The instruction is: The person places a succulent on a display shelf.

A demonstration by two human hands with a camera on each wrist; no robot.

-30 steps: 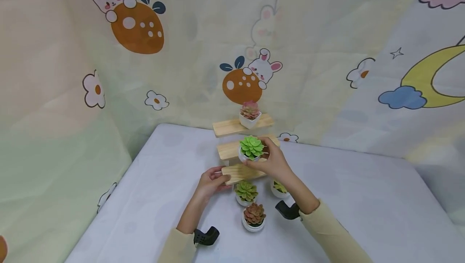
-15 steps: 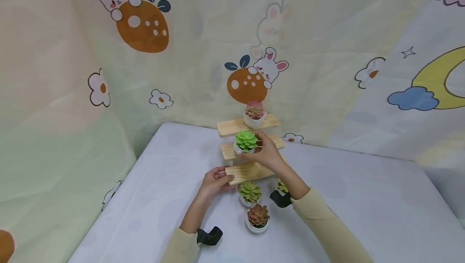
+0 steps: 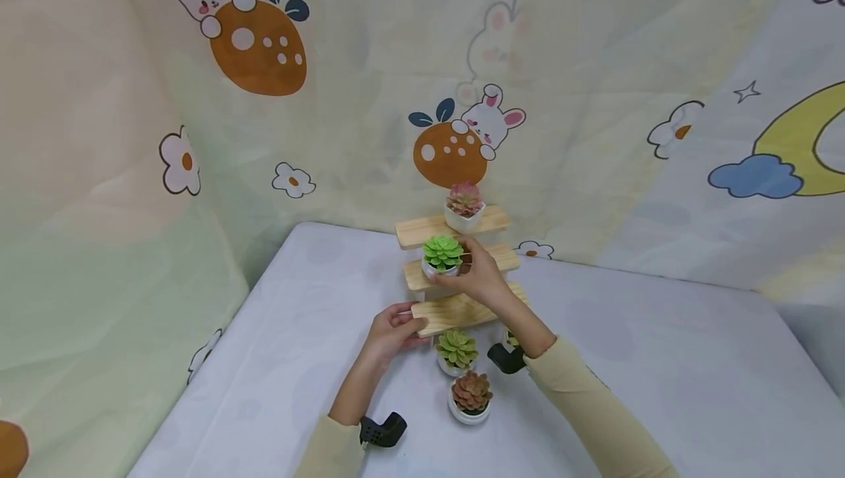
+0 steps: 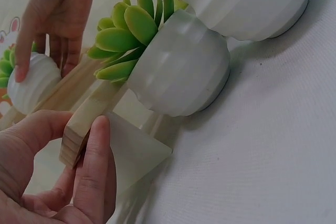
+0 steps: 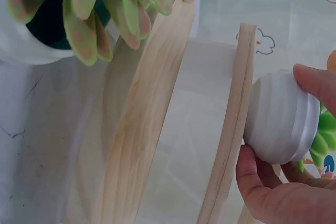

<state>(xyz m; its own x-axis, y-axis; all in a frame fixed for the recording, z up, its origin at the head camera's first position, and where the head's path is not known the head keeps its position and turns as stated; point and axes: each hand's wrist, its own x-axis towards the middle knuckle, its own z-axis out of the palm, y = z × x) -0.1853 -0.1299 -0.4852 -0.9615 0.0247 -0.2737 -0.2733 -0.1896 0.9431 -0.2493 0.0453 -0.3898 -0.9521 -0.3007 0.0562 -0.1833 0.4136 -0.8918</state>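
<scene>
Gripping a round, ribbed white pot with a bright green succulent, right hand has it at the left end of the grainy, pale-wood middle plank. Pink succulent sits on top plank; olive-green succulent and brown succulent on white desk, yellow-green succulent mostly hidden by right arm. Left hand pinches bottom plank, thumb above, fingers below.

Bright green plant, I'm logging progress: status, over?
Right hand grips bright green plant at middle shelf. Left hand pinches bottom shelf at its left end. Nothing seen blocking.
</scene>
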